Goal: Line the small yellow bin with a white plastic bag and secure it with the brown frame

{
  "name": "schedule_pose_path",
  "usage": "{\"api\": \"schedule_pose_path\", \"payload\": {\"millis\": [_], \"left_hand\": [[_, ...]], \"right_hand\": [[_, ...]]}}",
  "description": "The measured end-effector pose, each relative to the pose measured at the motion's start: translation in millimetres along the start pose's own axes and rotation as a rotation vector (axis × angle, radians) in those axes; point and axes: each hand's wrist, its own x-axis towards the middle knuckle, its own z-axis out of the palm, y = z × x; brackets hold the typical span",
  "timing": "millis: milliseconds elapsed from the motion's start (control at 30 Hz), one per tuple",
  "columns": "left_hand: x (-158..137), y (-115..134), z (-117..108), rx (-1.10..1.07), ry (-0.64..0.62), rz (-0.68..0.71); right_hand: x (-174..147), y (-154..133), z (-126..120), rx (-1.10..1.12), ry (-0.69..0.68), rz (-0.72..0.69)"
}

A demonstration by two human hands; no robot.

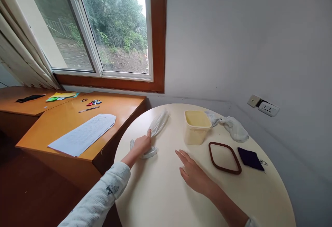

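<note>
I have my left grip curled round the bag, maybe to bunch it; my right grip is open, empty.

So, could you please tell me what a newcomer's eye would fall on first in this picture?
Probably the pale yellow tub, standing upright toward the far side of the round table. Next might come the reddish-brown frame lying flat to its right and nearer the camera, with a dark purple cloth beside it. On the table's left side, the left hand touches a clear plastic bag.
</note>
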Motion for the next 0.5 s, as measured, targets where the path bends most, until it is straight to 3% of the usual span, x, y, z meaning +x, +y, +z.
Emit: {"api": "schedule_pose_path", "payload": {"millis": [133, 300, 433, 500], "left_hand": [[22, 4, -7, 0.001, 0.036, -0.056], [28, 11, -24, 0.042, 0.194, -0.068], [19, 30, -27, -0.077, 0.379, 0.128], [11, 47, -20, -0.249, 0.396, 0.268]], "right_hand": [[-12, 11, 10, 0.018, 0.190, -0.063], [-9, 24, 9, 0.110, 0.510, -0.106], [7, 50, -9, 0.244, 0.811, 0.061], [19, 67, -18, 0.338, 0.877, 0.186]]}}
